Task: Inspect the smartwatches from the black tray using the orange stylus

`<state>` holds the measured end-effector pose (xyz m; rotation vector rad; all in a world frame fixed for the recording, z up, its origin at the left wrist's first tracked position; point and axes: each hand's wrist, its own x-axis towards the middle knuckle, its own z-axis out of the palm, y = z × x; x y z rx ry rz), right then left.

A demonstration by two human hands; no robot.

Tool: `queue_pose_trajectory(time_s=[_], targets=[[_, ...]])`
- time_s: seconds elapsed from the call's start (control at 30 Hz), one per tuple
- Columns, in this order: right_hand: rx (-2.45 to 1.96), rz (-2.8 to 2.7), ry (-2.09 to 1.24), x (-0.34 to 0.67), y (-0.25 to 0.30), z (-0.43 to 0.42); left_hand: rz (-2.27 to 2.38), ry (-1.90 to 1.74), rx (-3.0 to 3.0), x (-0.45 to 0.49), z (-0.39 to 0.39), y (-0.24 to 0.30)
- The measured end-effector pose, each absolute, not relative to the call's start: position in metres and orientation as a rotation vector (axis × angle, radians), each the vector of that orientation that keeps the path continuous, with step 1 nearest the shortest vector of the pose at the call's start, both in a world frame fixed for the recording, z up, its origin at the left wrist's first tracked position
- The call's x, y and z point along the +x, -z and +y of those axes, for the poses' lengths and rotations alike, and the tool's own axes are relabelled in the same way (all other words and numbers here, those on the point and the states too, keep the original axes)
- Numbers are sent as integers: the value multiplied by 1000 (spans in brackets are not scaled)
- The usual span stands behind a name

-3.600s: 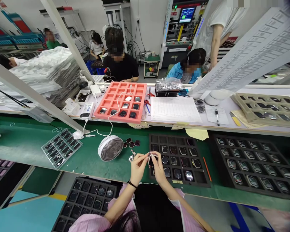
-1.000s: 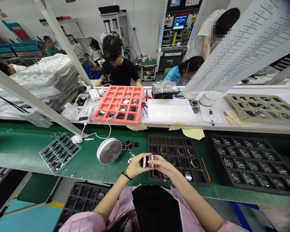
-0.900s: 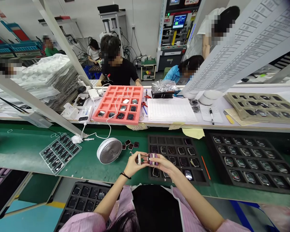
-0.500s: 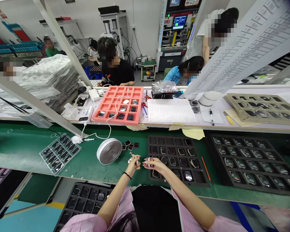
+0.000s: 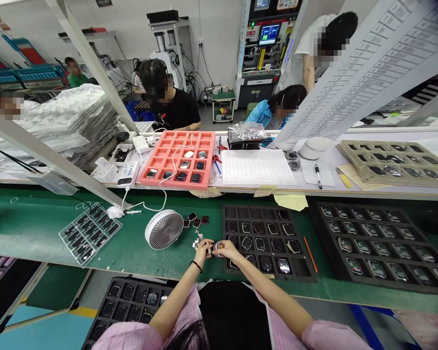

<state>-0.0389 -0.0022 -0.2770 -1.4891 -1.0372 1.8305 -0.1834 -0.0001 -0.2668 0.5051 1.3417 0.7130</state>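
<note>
Over the front part of the green bench, my left hand (image 5: 203, 249) and my right hand (image 5: 224, 249) meet with fingers pinched together. Between the fingertips is a small dark piece (image 5: 215, 246), mostly covered; its kind is too small to make out. Small white scraps (image 5: 197, 236) lie just beyond my left hand. Several dark square watch faces (image 5: 196, 223) rest farther back on the bench. Right beside my right hand, a black foam tray (image 5: 253, 214) carries watch cases in its pockets.
A white round fan (image 5: 164, 229) stands left of my hands. A clear tray (image 5: 91, 233) of black parts lies farther left. At right are an orange stick (image 5: 310, 253) and another black watch tray (image 5: 381, 243). A pink tray (image 5: 177, 158) sits on the shelf. Co-workers sit beyond.
My hands have come together from a small gap, my right hand moving left. Their fingertips now meet around the small dark piece.
</note>
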Motion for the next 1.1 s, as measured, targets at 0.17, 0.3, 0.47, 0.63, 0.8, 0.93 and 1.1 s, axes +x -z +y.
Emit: queue_pose_trajectory(time_s=[0.17,0.3,0.47,0.63,0.8,0.93,1.1], targets=[[-1524,-1084,-1749,-40,283,-4,1375,-702,529,-185,-5,268],[-1512,-1064,-1722,-43,282,-5,1380,-728,556,-184,-5,264],[-1473,-1017,-1739,-46,278,-8,1356,-803,599,-178,-3,254],[-1435,-999,-1740,-44,273,-8,1348,-834,634,-172,-1,244],[-1397,-968,-1767,-45,269,-8,1366,-838,672,-167,0,229],[-1367,-933,-1794,-44,262,-9,1378,-836,747,-166,1,207],[-1357,-908,-1819,-41,254,-12,1272,-939,991,-167,-2,119]])
